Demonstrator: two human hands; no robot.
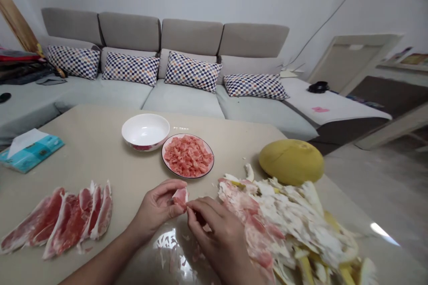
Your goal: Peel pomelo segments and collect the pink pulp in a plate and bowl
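Probably peeling, the left hand (163, 201) is pinching a fruit piece (180, 197) just this side of the plate (164, 155), the next pull calling for steadiness; the right hand (219, 229) is curling in at its edge, its grip being hard to tell. Segments (68, 218) are lying near-left of the plate, peels (290, 207) near-right.

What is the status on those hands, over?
Left hand pinching pink fruit piece; right hand fingertips at its edge. Piece held up, nearer the wearer than the plate. Peel heap close beside right hand.
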